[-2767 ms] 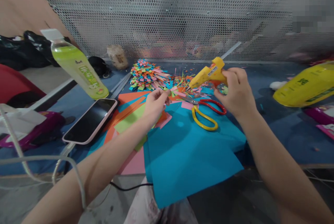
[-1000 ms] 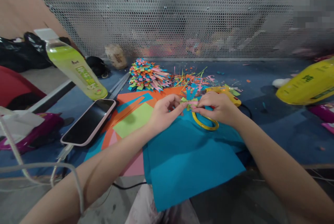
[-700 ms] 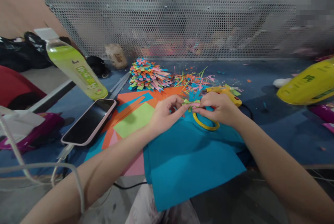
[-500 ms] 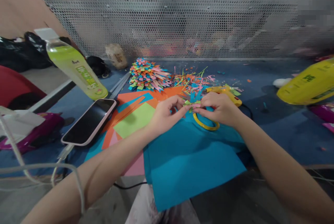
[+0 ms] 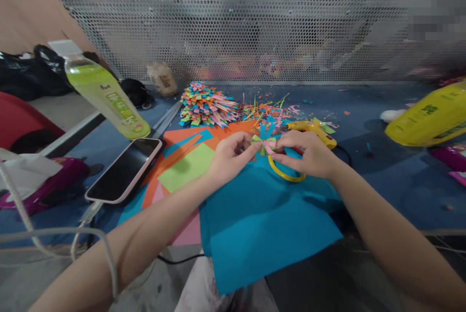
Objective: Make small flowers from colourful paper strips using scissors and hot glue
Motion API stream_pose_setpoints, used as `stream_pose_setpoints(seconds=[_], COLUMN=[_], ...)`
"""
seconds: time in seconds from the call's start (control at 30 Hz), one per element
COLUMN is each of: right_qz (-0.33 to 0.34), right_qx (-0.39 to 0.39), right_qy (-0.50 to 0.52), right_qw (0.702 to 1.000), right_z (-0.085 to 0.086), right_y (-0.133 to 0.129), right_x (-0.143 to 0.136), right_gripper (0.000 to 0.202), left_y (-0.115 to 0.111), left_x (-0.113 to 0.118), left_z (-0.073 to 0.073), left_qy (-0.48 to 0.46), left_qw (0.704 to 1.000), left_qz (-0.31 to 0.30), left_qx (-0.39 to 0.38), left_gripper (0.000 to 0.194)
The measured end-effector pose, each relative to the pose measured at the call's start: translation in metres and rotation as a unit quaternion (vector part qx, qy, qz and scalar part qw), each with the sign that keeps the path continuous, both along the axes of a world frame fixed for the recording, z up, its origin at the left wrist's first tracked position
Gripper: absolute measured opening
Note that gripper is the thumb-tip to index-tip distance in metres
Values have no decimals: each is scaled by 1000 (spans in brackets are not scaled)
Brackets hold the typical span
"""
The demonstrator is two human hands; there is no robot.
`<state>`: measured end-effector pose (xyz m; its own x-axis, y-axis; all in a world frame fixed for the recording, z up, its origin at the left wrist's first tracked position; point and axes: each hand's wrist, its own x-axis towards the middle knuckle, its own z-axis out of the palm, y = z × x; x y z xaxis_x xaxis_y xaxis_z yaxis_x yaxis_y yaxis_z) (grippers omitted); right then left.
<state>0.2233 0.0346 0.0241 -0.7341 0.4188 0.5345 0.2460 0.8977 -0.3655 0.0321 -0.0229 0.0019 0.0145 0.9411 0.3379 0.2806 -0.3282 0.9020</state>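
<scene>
Between my two hands is a small fringed paper piece [image 5: 265, 144] with green, pink and blue strips. My left hand [image 5: 235, 154] pinches its left side, thumb against fingers. On its right side, the fingertips of my right hand [image 5: 309, 152] are closed on the pink strips. Just under my right hand lie scissors [image 5: 286, 172] with a yellow handle, partly covered by the hand. Blue paper sheets [image 5: 269, 224] spread below both hands and overhang the table's front edge. Behind my right hand rests a yellow glue gun [image 5: 315, 130].
A cone of colourful folded strips [image 5: 206, 103] stands behind, beside paper scraps [image 5: 267, 110]. Left are orange and green sheets [image 5: 189, 166], a phone [image 5: 125, 169] on a cable and a drink bottle [image 5: 105, 93]. A yellow bottle [image 5: 429, 115] is at right, and a perforated metal panel [image 5: 236, 21] rises behind.
The paper piece has turned and its strips fan out more visibly between my fingertips. My right hand has shifted slightly, while the scissors and sheets stay put.
</scene>
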Motion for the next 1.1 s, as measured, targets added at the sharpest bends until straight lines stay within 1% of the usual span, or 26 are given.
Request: stream_pose_setpoints(seconds=[0.23, 0.43, 0.67, 0.87, 1.03, 1.1], right_qz=[0, -1, -6, -21, -30, -24], right_qx=[-15, -22, -26, -30, -47, -55], right_qy=[30, 35, 30, 26, 16, 8], right_qw=[999, 999, 999, 999, 998, 998], right_z=[-2, -2, -3, -5, -6, -5], right_y=[0, -1, 1, 1, 1, 1], right_x=[-2, -2, -3, -1, 0, 0], right_gripper=[24, 24, 26, 27, 29, 30], left_y=[-1, -2, -1, 1, -1, -1], left_x=[1, 2, 2, 1, 1, 1], left_z=[0, 0, -1, -4, -3, -3], left_qy=[-6, -8, -12, -23, -13, -9], left_qw=[1000, 1000, 1000, 999, 1000, 1000], left_qz=[-3, -7, -9, -22, -16, -8], left_qx=[0, 9, 14, -3, -13, -16], left_gripper=[28, 28, 28, 25, 25, 25])
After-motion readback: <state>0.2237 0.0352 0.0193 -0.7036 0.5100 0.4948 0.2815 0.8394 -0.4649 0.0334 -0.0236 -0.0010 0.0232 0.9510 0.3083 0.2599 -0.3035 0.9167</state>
